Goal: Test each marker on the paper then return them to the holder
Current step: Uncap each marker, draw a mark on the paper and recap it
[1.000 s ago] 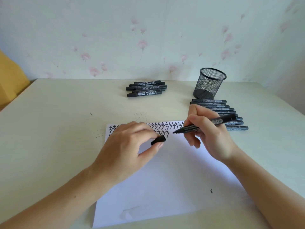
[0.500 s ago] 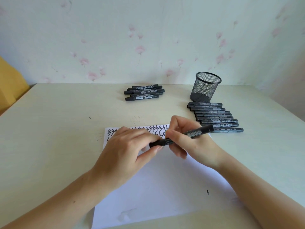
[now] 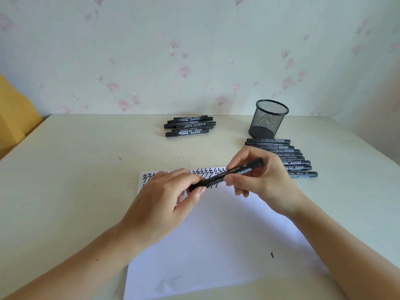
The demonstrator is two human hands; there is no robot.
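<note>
Two hands meet over the top edge of the paper: the right hand pinches the marker by its barrel, while the left hand grips the cap end, probably pressing it closed. A row of markers lies near the table's right edge, just before the mesh holder, likely tested; a smaller pile waits at the back edge.

holder mouth open | marker row lies just before it
</note>
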